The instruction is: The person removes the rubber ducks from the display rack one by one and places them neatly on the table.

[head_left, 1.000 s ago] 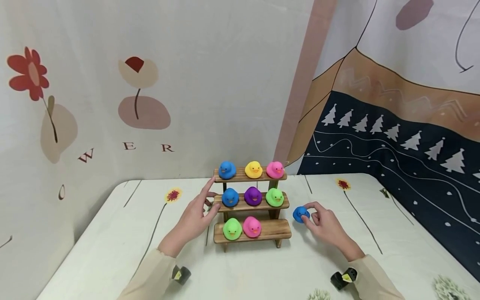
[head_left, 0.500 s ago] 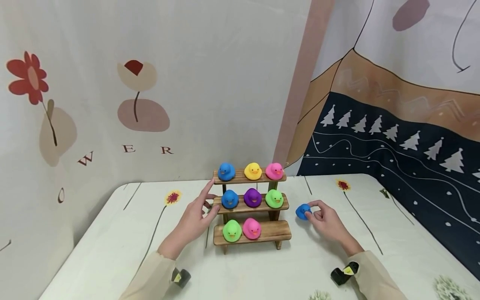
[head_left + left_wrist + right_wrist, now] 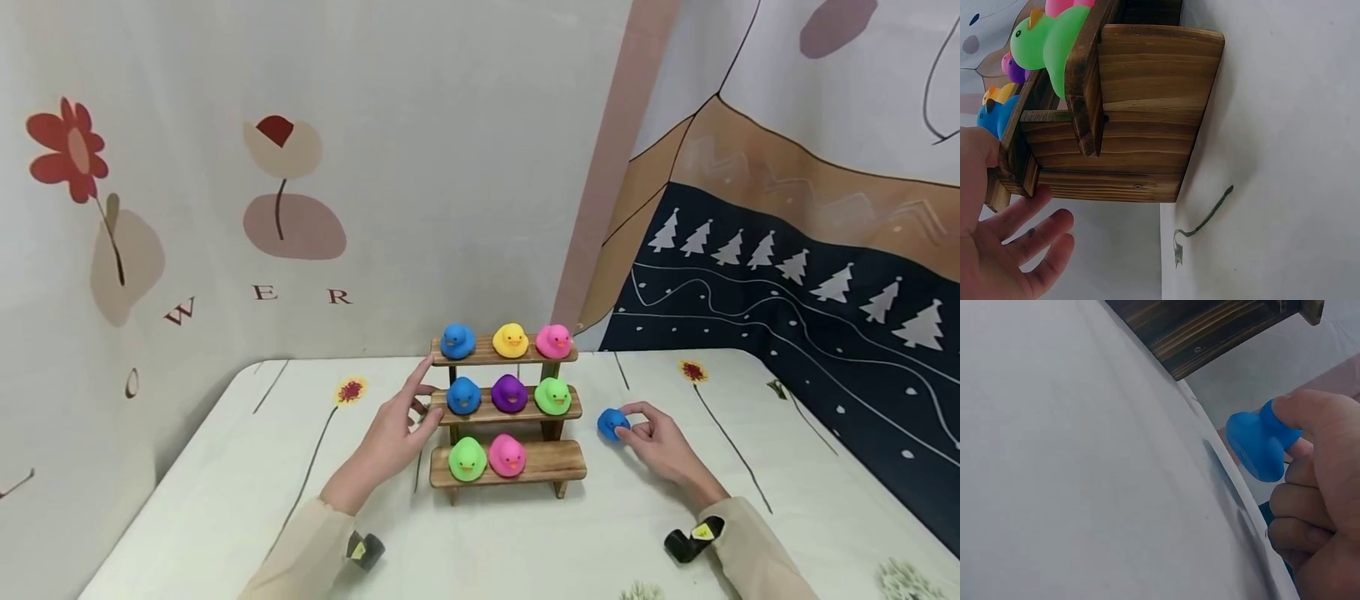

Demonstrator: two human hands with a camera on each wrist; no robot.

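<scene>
A three-tier wooden rack (image 3: 551,460) carries several rubber ducks. Blue (image 3: 457,341), yellow (image 3: 511,340) and pink (image 3: 554,341) ducks sit on top. The middle tier has blue (image 3: 463,395), purple (image 3: 509,392) and green (image 3: 553,396) ducks. Green (image 3: 468,458) and pink (image 3: 507,455) ducks stand on the bottom tier, whose right end is bare. My left hand (image 3: 397,429) touches the rack's left side, index finger up at the top tier, thumb at the middle one. Right of the rack, my right hand (image 3: 660,446) pinches another blue duck (image 3: 1260,440) between thumb and index finger, above the tabletop.
The rack stands on a table (image 3: 480,542) with a white flower-print cloth. A patterned curtain (image 3: 450,167) hangs behind the table, with a dark tree-print section (image 3: 750,317) on the right. A black device is strapped at each wrist.
My right hand has drawn the blue duck slightly to the right, away from the rack, and turned it a little. The left hand keeps its place on the rack.
</scene>
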